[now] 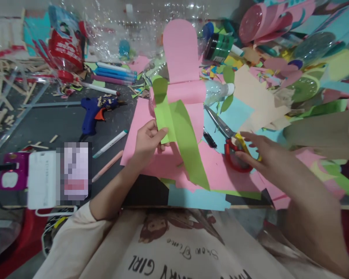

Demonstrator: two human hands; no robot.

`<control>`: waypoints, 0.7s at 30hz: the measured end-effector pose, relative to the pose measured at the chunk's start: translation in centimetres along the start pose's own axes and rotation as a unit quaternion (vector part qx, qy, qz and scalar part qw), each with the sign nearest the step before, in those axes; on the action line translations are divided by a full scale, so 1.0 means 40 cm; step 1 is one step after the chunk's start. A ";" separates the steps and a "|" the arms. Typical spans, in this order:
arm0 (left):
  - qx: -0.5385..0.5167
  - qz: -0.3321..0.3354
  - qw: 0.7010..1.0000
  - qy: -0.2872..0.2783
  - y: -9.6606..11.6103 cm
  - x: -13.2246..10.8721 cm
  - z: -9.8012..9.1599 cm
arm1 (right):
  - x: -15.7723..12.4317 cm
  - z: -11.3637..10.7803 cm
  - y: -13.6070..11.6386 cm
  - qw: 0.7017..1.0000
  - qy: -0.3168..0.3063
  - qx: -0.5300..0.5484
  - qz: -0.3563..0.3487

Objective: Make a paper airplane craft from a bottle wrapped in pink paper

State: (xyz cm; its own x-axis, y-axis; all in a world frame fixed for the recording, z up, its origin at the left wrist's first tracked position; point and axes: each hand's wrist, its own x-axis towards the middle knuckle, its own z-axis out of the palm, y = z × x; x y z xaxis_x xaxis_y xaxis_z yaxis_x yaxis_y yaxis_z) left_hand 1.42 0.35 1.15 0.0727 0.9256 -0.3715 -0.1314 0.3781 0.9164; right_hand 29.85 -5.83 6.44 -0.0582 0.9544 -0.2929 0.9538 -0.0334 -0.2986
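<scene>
My left hand (149, 141) pinches the folded green paper (166, 122) between thumb and fingers. From that fold a long green strip hangs toward the table's near edge, ending in a point. Behind it lies a clear plastic bottle (216, 92) on its side, wrapped in pink paper (186, 93), with a rounded pink flap (180, 48) standing up and green leaf shapes near the cap. On the right, my right hand (258, 149) has its thumb and fingers around the yellow handle of the red-and-yellow scissors (228, 133). The blades point away, toward the bottle.
A blue glue gun (91, 112), markers (113, 73) and a phone (75, 170) lie on the left. Wooden sticks (2, 104) are piled farther left. Pink sheets (151, 166) spread under the work. Paper scraps and a pink-wrapped bottle (275, 21) crowd the right.
</scene>
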 end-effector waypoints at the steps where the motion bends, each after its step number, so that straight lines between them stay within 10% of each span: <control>1: -0.002 0.003 1.000 -0.002 0.001 -0.001 0.002 | -0.005 0.021 0.016 1.000 -0.009 -0.015 -0.012; 11: 0.009 0.016 1.000 -0.001 -0.017 -0.001 0.001 | 0.055 0.068 0.009 0.993 -0.024 -0.084 0.075; 16: 0.050 0.021 0.998 0.019 -0.022 0.002 0.003 | 0.023 0.046 0.033 0.990 0.036 0.111 0.085; 21: 0.089 -0.002 0.996 0.020 -0.005 -0.008 0.009 | -0.053 0.018 0.038 0.914 0.018 0.390 0.110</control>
State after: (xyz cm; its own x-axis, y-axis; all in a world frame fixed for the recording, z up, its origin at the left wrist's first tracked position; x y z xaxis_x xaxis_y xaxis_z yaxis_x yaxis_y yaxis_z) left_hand 1.77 -0.04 1.15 0.0333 0.9256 -0.3771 0.0466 0.3754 0.9257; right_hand 31.19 -8.11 5.95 0.1331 0.9073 -0.3989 0.4400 -0.4148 -0.7965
